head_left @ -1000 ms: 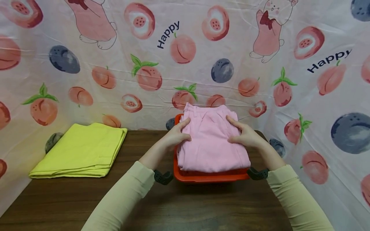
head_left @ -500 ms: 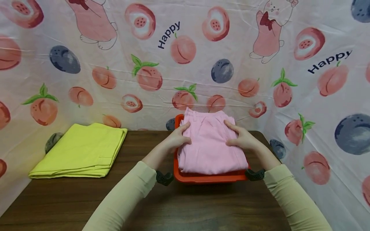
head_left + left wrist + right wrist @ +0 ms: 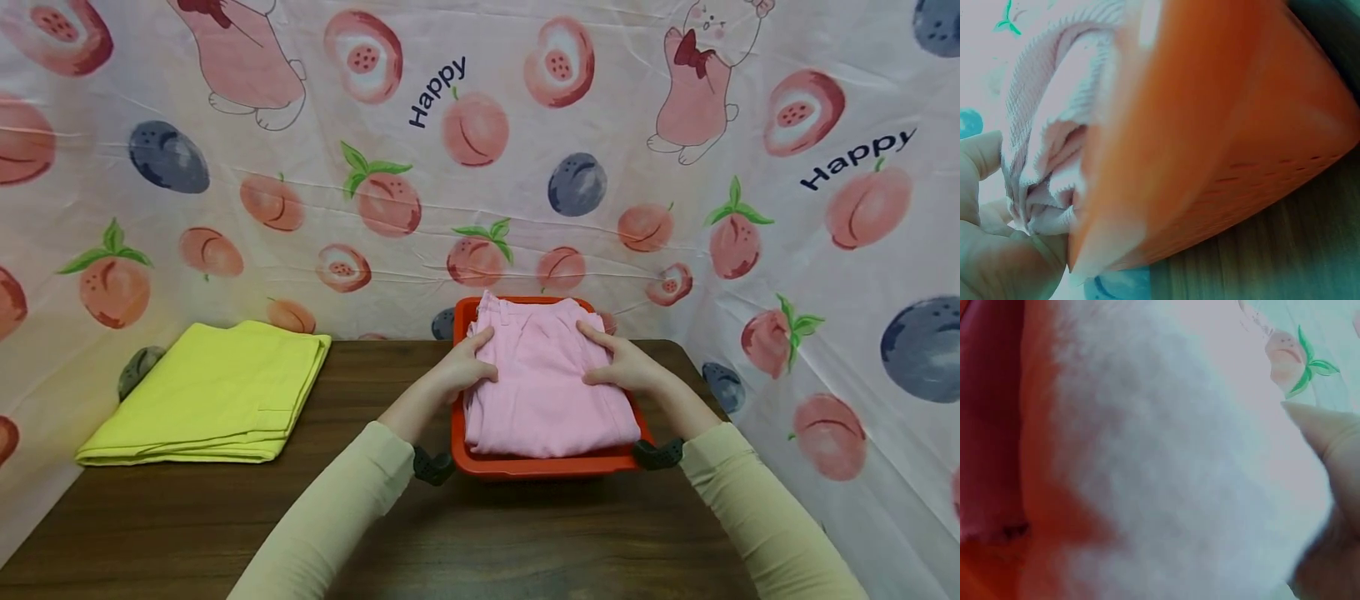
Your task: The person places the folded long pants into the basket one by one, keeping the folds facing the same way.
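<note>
A folded pair of pink pants (image 3: 551, 392), with a waistband and belt loop at its far end, lies within the rim of a red-orange plastic basket (image 3: 525, 468). My left hand (image 3: 459, 365) grips its left side, thumb on top. On the opposite side my right hand (image 3: 624, 360) holds the pants the same way, the fingers partly hidden. In the left wrist view, thumb and fingers pinch the bunched pink fabric (image 3: 1054, 125) beside the basket's slotted wall (image 3: 1254, 125). Pale, blurred cloth fills most of the right wrist view, with a dark red area (image 3: 991, 425) to its left.
A folded yellow garment (image 3: 217, 392) lies at the left on the dark wooden table (image 3: 390, 533). Fruit-printed cloth (image 3: 480, 192) hangs close behind the basket and along both sides. Black wrist devices (image 3: 432, 467) sit near the basket's front corners.
The pink pants have sunk lower into the basket, both hands going down with them and the right hand shifting slightly left. The basket's back rim now shows. The yellow garment stays put.
</note>
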A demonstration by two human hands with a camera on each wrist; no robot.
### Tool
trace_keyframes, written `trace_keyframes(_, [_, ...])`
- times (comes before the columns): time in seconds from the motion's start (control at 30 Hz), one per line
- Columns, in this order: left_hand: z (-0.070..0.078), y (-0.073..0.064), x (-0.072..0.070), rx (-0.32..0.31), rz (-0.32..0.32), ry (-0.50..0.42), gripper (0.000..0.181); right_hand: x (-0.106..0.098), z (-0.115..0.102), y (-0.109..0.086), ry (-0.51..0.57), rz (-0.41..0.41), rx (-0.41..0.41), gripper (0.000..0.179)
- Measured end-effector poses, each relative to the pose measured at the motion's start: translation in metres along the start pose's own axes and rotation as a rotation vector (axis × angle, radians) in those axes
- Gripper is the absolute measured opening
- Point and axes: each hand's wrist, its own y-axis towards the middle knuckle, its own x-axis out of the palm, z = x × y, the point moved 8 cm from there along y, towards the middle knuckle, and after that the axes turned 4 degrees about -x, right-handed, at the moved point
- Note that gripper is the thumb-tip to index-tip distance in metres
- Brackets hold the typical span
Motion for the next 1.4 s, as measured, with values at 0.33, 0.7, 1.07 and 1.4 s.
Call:
trace_keyframes(0.33, [-0.003, 0.001, 0.002, -0.056, 0.008, 0.019, 0.085, 0.002, 0.0, 0.004, 0.009, -0.157, 0.034, 0.087])
trace_keyframes(0.7, [-0.005, 0.007, 0.002, -0.123, 0.057, 0.041, 0.087, 0.008, 0.0, 0.013, -0.094, -0.247, 0.064, 0.087])
trace_keyframes(1.07, [-0.003, 0.005, 0.011, -0.153, 0.054, 0.265, 0.088, 0.022, 0.004, 0.016, -0.138, -0.295, 0.189, 0.087])
trace_keyframes(1.4, [-0.003, 0.002, 0.018, -0.124, 0.099, 0.441, 0.088, 0.032, 0.006, 0.014, -0.235, -0.287, 0.285, 0.087])
